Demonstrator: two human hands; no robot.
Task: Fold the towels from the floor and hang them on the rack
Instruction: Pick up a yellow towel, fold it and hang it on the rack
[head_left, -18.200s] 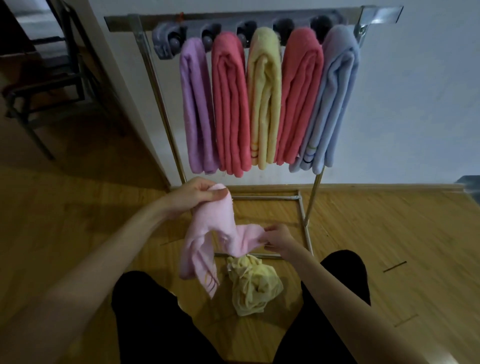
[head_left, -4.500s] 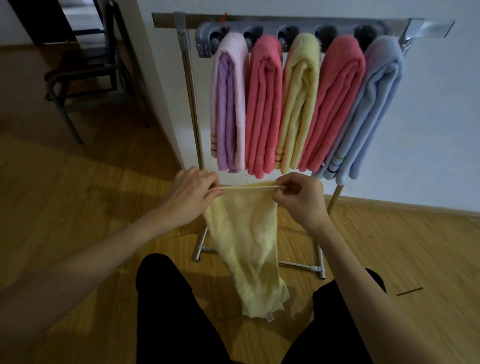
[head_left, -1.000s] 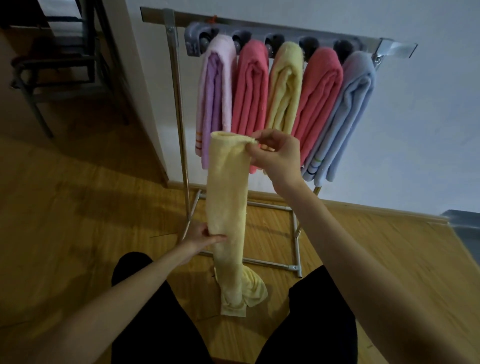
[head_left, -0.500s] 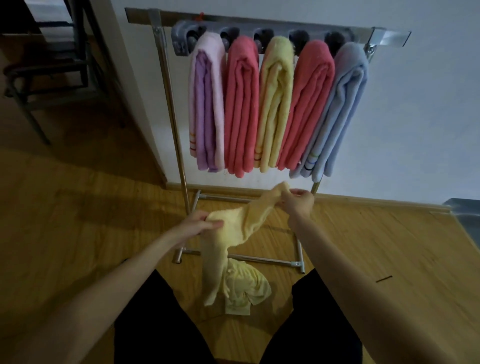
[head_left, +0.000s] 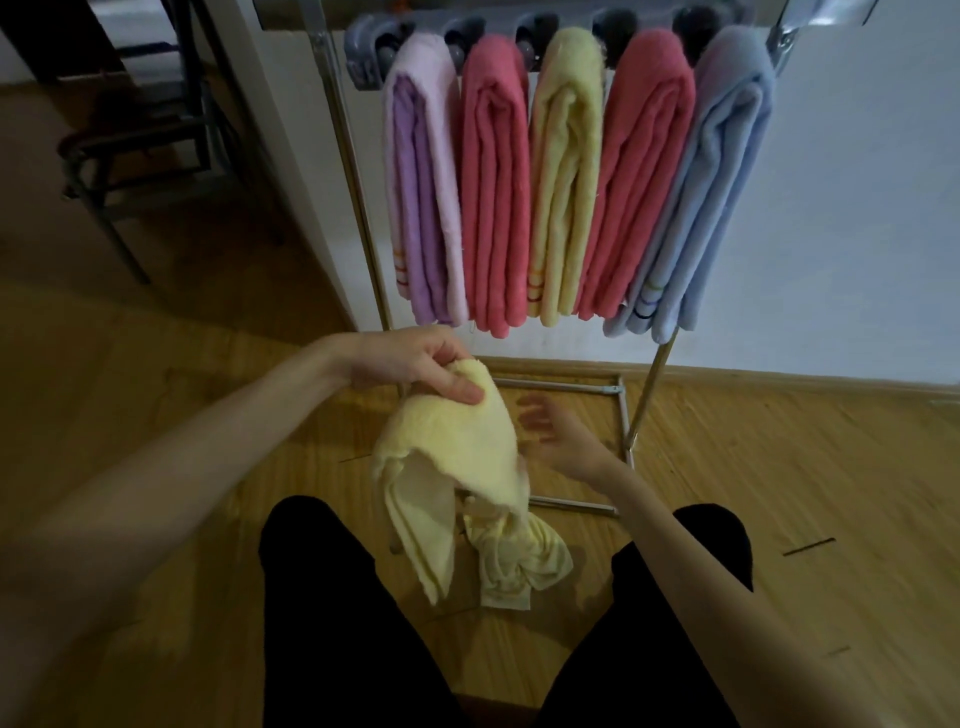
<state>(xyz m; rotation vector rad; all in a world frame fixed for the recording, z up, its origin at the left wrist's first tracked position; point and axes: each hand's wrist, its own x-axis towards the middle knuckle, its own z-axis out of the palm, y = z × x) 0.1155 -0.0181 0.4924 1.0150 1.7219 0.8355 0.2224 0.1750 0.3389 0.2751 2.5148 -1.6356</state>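
- Your left hand (head_left: 410, 366) pinches the top of the yellow towel (head_left: 457, 457), thumb on the front of the cloth and fingers curled behind it.
- The towel hangs loose from that grip between your knees, and its lower end lies bunched on the floor (head_left: 779, 467).
- Your right hand (head_left: 558, 436) is just beside the towel with its fingers spread and relaxed, holding nothing; it is blurred, so you cannot tell whether it touches the cloth.
- The rack (head_left: 644, 410) stands in front of you against a white wall (head_left: 857, 208), its metal base frame resting on the floor.
- Folded towels hang side by side from its top bar: a pale pink towel (head_left: 441, 171) wrapped around a purple towel (head_left: 410, 208), then a pink towel (head_left: 493, 182), a second yellow towel (head_left: 563, 171), another pink towel (head_left: 641, 171) and a blue towel (head_left: 711, 182).
- The floor is yellowish wood boards, dimly lit, with a short dark mark (head_left: 809, 546) on them to your right.
- A dark metal chair (head_left: 145, 135) stands at the left beyond a wall corner, partly in shadow.
- The top bar and its grey holder (head_left: 369, 52) are cut off by the upper edge, so how the towels are held is hard to make out.
- Thin coloured stripes run near the towels' lower ends; no writing or label can be read.
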